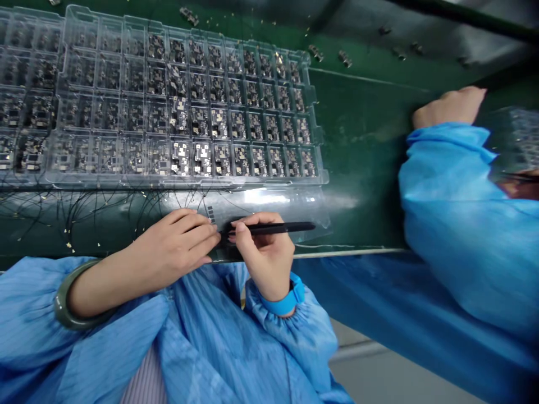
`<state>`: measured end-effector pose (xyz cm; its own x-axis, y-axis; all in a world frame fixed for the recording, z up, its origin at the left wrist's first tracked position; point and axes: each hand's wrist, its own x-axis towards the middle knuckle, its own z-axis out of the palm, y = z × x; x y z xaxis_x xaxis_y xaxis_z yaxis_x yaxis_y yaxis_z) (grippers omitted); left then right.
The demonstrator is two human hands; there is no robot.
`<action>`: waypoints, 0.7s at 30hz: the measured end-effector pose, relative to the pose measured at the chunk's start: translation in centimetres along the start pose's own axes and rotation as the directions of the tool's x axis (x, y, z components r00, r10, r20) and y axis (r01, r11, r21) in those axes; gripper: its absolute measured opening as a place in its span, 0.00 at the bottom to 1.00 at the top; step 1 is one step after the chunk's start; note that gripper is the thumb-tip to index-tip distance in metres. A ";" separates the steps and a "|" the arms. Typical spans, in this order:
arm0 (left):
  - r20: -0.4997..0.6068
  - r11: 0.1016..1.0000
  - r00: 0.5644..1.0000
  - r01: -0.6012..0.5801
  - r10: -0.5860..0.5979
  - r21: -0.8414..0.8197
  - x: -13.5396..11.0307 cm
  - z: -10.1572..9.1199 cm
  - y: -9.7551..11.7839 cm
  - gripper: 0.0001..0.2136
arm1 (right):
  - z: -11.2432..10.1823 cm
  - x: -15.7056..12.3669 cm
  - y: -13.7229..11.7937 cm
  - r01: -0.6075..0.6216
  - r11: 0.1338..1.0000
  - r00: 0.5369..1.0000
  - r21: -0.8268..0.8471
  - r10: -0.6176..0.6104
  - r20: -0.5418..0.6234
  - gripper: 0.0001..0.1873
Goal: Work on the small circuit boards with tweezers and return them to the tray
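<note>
My right hand [269,252] grips slim black tweezers [282,228] between thumb and fingers; their working end points left toward my other hand. Close by at the table's front edge, my left hand [181,241] is bent over with its fingers together, and its fingertips meet a small dark piece that I cannot make out. Just above those fingertips is a short strip of dark squares [211,214] on a clear plastic sheet [290,205]. Behind both hands stands a clear compartment tray [189,180] holding small circuit boards [180,158].
Another clear tray [25,178] with boards overlaps at left. Thin black wires [71,210] spread along the front of the trays. Small parts [344,59] lie scattered at the back of the green table [357,140]. A co-worker's blue sleeve [450,185] reaches in from the right.
</note>
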<state>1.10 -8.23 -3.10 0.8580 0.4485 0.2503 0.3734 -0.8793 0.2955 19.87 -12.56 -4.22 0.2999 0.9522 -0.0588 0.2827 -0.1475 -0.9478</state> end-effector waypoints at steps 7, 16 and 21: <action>-0.002 1.000 1.000 -0.015 0.015 -0.002 -0.1 0.1 0.0 0.12 | -0.1 0.1 0.3 0.046 0.997 0.999 -0.057 -0.045 0.011 0.05; -0.007 1.000 1.000 -0.013 0.013 -0.008 0.0 0.1 0.0 0.12 | 0.0 0.0 -0.3 -0.005 0.989 0.998 0.147 0.015 -0.066 0.08; -0.016 1.000 1.000 -0.015 0.015 -0.008 -0.1 0.1 -0.1 0.11 | 0.0 0.0 0.5 0.062 0.998 0.997 0.020 -0.061 -0.038 0.06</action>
<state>1.05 -8.25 -3.28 0.8577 0.4381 0.2693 0.3579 -0.8845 0.2992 20.04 -12.67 -4.65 0.3162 0.9486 0.0116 0.2824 -0.0825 -0.9557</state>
